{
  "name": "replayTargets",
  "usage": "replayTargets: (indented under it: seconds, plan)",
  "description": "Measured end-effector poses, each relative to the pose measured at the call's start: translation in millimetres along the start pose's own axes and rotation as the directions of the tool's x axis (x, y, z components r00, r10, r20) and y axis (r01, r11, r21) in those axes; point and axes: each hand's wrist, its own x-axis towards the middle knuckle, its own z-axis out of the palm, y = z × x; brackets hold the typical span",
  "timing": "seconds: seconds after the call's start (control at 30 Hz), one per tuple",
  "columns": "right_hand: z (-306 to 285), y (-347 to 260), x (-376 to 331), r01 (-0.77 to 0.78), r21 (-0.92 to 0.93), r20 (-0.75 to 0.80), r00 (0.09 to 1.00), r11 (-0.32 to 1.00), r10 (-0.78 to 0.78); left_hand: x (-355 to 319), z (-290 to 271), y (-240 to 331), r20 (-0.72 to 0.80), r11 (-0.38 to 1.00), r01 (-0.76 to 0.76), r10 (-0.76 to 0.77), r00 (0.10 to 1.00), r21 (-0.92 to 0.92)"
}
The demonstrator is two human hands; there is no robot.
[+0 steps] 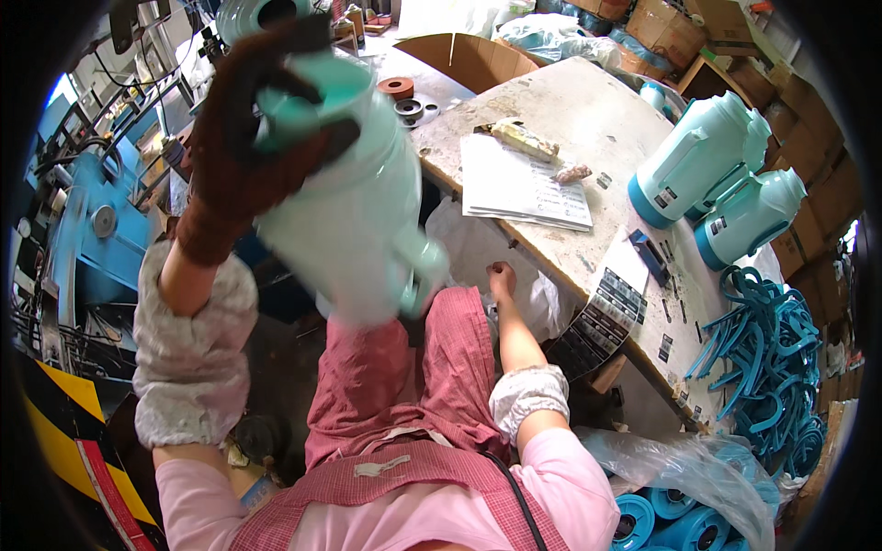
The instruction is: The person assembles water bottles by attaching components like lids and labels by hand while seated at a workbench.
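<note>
Raised at the left, my left hand (248, 156) wears a dark brown glove, its fingers closed around the open rim of a pale green jug body (349, 211). The jug tilts in front of my knees, its handle on the right side and its lower end smeared by motion. My right hand (501, 280) is bare and low, beside the table's near edge. Its fingers are curled closed; whether something small is in them is hidden. Closest to that hand are a white plastic bag (542, 308) and a sheet of dark labels (606, 308) overhanging the table edge.
On the worktable (560, 106) lie papers (524, 188), a dark blue tool (650, 257) and loose labels. Several mint jugs (691, 156) stand at right, near piled teal straps (767, 358). Blue machinery (101, 216) is at left; bagged blue round parts (671, 523) sit lower right.
</note>
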Motion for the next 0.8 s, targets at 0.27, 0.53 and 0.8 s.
replayTargets:
  seconds: [0.27,0.53,0.8]
  plan:
    - [-100,-90,-83,-0.17,0.737,0.257,0.966,0.654,-0.037,13,21,-19,0.125,0.838,-0.373,0.353,0.927,0.398]
    - [-285,-237,-170,0.167,0.812,0.186,0.834,0.559,-0.519,-100,65,85,0.26,0.942,-0.003,0.096,0.961,-0.335]
    - [-313,-309,-246,0.255,0.359,0.553,0.717,0.898,-0.425,-135,92,131,0.416,0.882,0.35,-0.203,0.886,-0.315]
